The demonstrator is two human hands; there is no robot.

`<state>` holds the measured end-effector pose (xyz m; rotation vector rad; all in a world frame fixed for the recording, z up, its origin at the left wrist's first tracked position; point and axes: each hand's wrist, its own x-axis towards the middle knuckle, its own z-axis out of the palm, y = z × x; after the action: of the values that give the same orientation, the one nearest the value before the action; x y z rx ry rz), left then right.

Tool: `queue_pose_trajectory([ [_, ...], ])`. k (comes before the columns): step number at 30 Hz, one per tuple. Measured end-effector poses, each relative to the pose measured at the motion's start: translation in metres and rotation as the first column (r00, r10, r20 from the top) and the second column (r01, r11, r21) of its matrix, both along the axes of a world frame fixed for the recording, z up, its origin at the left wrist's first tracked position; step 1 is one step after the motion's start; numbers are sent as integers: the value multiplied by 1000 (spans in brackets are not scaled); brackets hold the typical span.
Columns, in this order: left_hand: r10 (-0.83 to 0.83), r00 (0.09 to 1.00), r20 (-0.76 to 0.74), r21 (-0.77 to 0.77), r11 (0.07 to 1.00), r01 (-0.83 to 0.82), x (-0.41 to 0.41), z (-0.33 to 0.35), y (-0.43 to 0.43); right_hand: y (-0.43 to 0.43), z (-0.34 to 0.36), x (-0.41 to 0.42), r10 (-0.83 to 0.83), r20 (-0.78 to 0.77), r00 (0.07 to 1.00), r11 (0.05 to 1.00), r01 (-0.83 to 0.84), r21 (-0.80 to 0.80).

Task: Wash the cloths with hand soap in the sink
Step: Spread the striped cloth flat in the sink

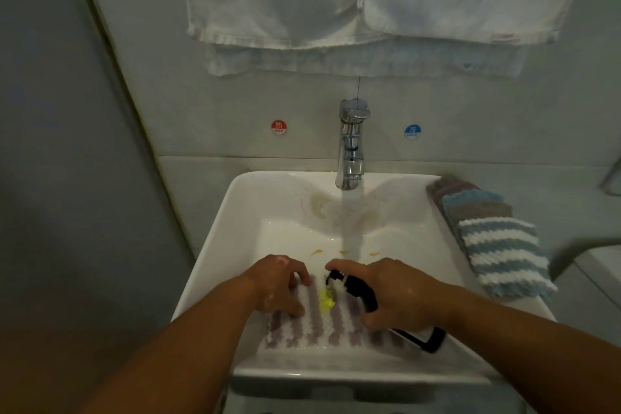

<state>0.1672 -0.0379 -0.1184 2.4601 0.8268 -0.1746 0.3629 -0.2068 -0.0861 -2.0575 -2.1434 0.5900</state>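
Observation:
A purple-and-white striped cloth (pixel 331 329) lies wet in the front of the white sink (pixel 235 208). My left hand (pixel 280 286) rests on the cloth's left part with curled fingers pressing it down. My right hand (pixel 396 292) grips a black soap bottle (pixel 359 289) tipped sideways, one finger on its pump head. A blob of yellow soap (pixel 326 299) sits on the cloth under the nozzle. Water runs from the chrome tap (pixel 351 144) into the basin just behind my hands.
A stack of folded striped cloths (pixel 497 242) lies on the sink's right rim. White towels (pixel 336 3) hang on the wall above the tap. Red hot and blue cold stickers flank the tap. A grey wall stands close on the left.

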Motion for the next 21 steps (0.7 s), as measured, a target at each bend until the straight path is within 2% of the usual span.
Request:
queue_pose_trajectory([
  [14,13,1000,1,-25,1000,-13,0,0,0,5,-1,-5,21,-62,998,1000,-21,4],
  [18,5,1000,0,-25,1000,-5,0,0,1,10,6,15,-65,-88,994,997,67,26],
  [21,5,1000,3,-33,999,-5,0,-1,1,17,14,35,-211,-209,955,955,248,165],
])
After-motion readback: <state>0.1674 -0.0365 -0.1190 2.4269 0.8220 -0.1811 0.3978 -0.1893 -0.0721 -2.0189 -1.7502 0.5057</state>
